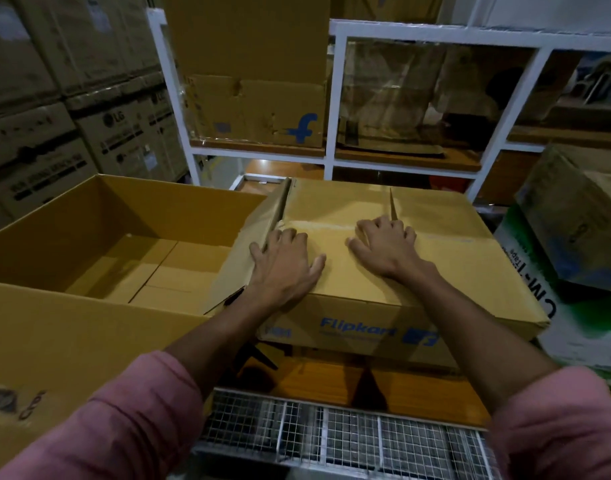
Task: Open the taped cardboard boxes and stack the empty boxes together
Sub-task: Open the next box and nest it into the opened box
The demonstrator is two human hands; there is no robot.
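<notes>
The Flipkart box (383, 271) lies closed at centre, beside an open empty box (131, 237) on its left. Left hand (283, 261) rests flat on the lid, fingers spread. Right hand (383, 245) presses the taped seam (328, 224), fingertips curled, gripping nothing.

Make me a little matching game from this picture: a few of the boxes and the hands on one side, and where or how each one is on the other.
Things:
1. Flipkart box
2. open box
3. LG boxes
4. hands

States:
A. stacked far left
B. flat on a box top
C. empty, flaps up
D. closed, under the hands

Pairs: 1-D, 2-C, 3-A, 4-B
</notes>
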